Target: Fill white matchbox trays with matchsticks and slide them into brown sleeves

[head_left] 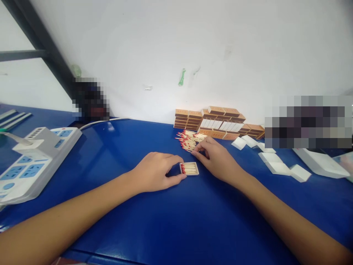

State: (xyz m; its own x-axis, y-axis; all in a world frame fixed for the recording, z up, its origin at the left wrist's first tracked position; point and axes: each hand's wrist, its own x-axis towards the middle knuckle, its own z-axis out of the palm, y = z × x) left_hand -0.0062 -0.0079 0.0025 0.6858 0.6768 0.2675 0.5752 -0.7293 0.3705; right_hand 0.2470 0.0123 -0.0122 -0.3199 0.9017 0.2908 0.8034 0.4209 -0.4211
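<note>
A small matchbox tray [194,173] lies on the blue tabletop, partly filled with red-headed matches [189,169]. My left hand [156,171] grips its left end, with thumb and forefinger at the two corners. Beyond the tray is a loose heap of matches [190,139], heads mostly to the left. At the near right edge of this heap is my right hand [213,156], its thumb and fingertips pinched together on a match [188,150]. Part of the heap is hidden behind the right hand.
Stacked matchboxes [187,119] stand against the white wall. White empty-looking trays [273,163] lie to the right, near a larger white object [321,163]. A power strip [33,165] with a plugged-in adapter occupies the left side; its cable [102,120] runs toward the wall.
</note>
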